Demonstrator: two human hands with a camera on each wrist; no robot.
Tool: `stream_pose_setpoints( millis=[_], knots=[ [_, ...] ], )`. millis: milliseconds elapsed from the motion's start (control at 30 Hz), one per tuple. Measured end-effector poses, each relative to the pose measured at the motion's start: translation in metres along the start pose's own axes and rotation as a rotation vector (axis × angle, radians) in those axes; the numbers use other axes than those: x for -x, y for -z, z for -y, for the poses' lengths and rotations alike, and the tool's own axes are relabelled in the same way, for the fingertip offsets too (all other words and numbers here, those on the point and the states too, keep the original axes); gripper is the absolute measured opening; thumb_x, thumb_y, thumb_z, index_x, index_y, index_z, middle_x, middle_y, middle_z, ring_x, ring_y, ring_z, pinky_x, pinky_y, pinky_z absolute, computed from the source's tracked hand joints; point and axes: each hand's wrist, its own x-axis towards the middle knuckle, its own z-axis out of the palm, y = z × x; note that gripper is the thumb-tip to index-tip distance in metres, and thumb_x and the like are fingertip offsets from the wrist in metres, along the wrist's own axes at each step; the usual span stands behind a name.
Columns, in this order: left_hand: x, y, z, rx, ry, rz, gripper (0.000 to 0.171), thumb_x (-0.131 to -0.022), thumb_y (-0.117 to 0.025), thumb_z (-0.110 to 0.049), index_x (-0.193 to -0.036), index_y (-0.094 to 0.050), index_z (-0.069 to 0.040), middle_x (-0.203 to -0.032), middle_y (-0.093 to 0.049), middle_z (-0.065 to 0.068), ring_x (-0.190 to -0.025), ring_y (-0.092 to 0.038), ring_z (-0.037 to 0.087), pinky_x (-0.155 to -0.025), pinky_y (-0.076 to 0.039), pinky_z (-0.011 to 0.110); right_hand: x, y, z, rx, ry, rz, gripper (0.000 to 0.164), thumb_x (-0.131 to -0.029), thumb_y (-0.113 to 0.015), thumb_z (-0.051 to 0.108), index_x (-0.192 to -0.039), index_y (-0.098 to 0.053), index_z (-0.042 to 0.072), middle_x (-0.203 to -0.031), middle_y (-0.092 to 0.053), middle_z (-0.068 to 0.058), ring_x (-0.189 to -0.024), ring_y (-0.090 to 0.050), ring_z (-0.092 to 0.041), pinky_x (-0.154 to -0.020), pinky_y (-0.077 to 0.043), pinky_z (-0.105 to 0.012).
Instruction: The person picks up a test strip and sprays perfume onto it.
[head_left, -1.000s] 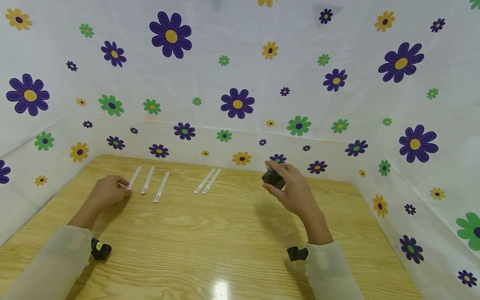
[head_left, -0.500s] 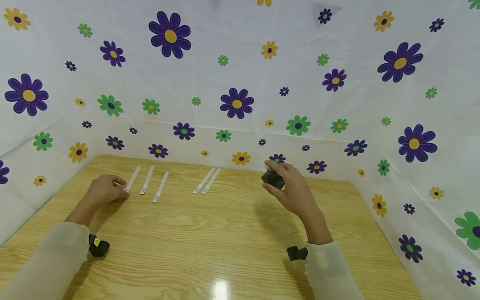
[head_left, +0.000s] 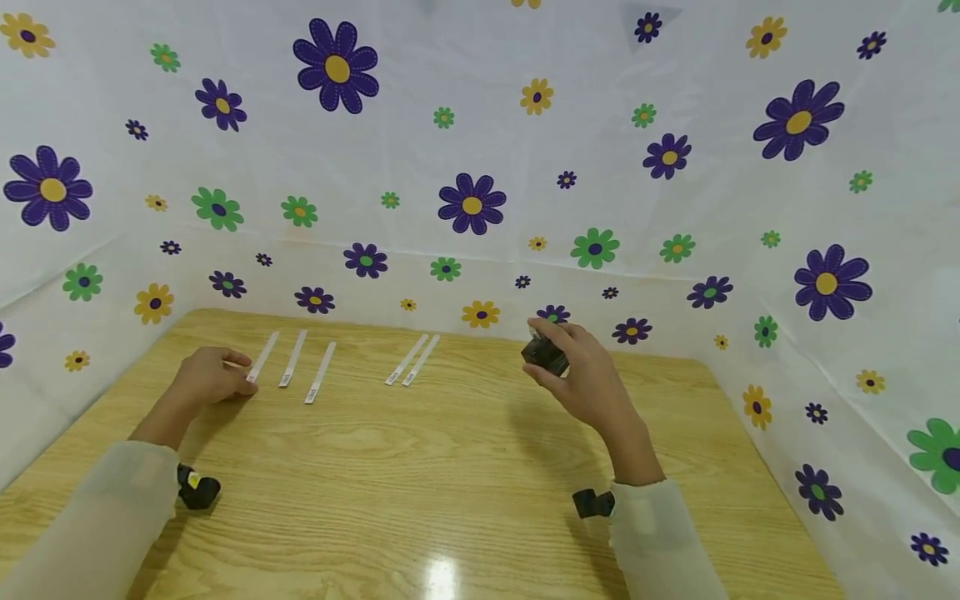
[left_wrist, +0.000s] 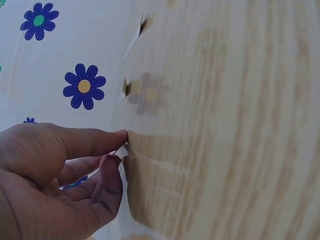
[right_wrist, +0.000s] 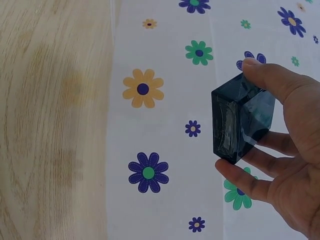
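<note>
In the head view, my left hand (head_left: 212,377) pinches the near end of the leftmost white paper strip (head_left: 262,357), low over the table. The left wrist view shows a sliver of this strip (left_wrist: 121,151) between thumb and fingers. Two more strips, a second (head_left: 293,358) and a third (head_left: 321,372), lie just to its right. My right hand (head_left: 588,375) holds a dark, angular glass perfume bottle (head_left: 545,354) above the table. Thumb and fingers grip opposite sides of the bottle (right_wrist: 240,120) in the right wrist view. The index finger partly covers its top.
Near the table's back, a pair of strips (head_left: 407,360) lies side by side between the hands. The wooden table (head_left: 390,483) is bordered by a white flowered sheet (head_left: 405,158) behind and at both sides. A small black device (head_left: 198,489) sits on each wrist.
My left hand has shifted slightly left and more of the leftmost strip's near end shows. The right hand keeps the perfume bottle in nearly the same place.
</note>
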Motion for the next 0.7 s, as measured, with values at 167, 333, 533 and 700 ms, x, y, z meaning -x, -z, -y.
stream_pose_setpoints(
  millis=[167,333,533,700],
  knots=[
    [-0.0010,0.0011,-0.0003,0.027,0.000,0.016,0.058,-0.087,-0.079,-0.019,-0.130,-0.057,0.013,-0.106,-0.071,0.024,-0.093,-0.064,0.029,-0.081,-0.051,0.041,0.0005,0.0002,0.0010,-0.002,-0.003,-0.008,0.064,-0.089,-0.082,0.023,-0.147,-0.055,0.018,-0.124,-0.063,-0.020,-0.105,-0.064,-0.035,-0.079,-0.059,-0.046],
    [-0.0011,0.0022,-0.0017,0.049,0.011,0.025,0.053,-0.088,-0.076,-0.015,-0.128,-0.058,0.014,-0.099,-0.071,0.019,-0.081,-0.064,0.019,-0.069,-0.051,0.029,0.0000,0.0003,0.0009,-0.001,-0.003,-0.005,0.064,-0.090,-0.082,0.024,-0.147,-0.055,0.018,-0.125,-0.063,-0.020,-0.105,-0.064,-0.035,-0.079,-0.059,-0.046],
    [-0.0032,0.0022,-0.0025,0.039,0.013,0.031,0.046,-0.089,-0.073,-0.014,-0.124,-0.061,0.014,-0.094,-0.071,0.015,-0.078,-0.064,0.018,-0.067,-0.052,0.029,-0.0004,-0.0002,0.0007,-0.004,-0.011,0.003,0.063,-0.090,-0.081,0.024,-0.147,-0.054,0.019,-0.126,-0.062,-0.020,-0.106,-0.064,-0.035,-0.080,-0.059,-0.046],
    [-0.0057,0.0037,-0.0001,0.003,-0.007,0.024,0.037,-0.095,-0.064,-0.017,-0.118,-0.066,0.012,-0.090,-0.069,0.012,-0.081,-0.060,0.022,-0.068,-0.049,0.031,-0.0004,-0.0003,0.0013,-0.010,-0.008,0.001,0.063,-0.090,-0.081,0.024,-0.148,-0.054,0.019,-0.125,-0.062,-0.019,-0.105,-0.064,-0.035,-0.079,-0.059,-0.046]
  ],
)
